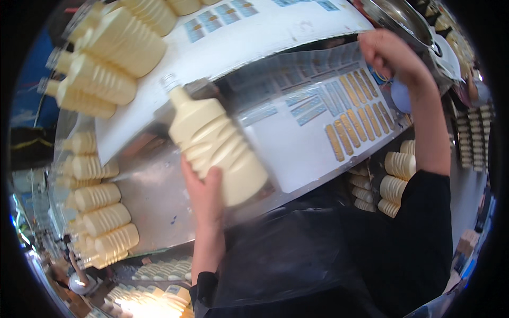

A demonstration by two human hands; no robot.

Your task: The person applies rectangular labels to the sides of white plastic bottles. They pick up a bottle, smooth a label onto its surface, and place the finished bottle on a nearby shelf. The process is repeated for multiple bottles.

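My left hand (203, 193) is closed round the lower body of a cream-coloured bottle (216, 140) with ribbed sides. The bottle leans, its narrow clear-tipped neck pointing up and left, over the work table. At the far right my right hand (389, 53) is raised with curled fingers, slightly blurred; what it holds, if anything, is hidden. Below and left of that hand lies a white sheet (286, 164) with rows of gold strip labels (350, 129) and blue-and-white labels (307, 108).
Similar bottles lie stacked at the upper left (119, 45) and along the left edge (101, 199). A raised white board (265, 26) with more labels spans the back. A metal bowl (397, 18) stands at the far right. More bottles (395, 175) are below the table's right side.
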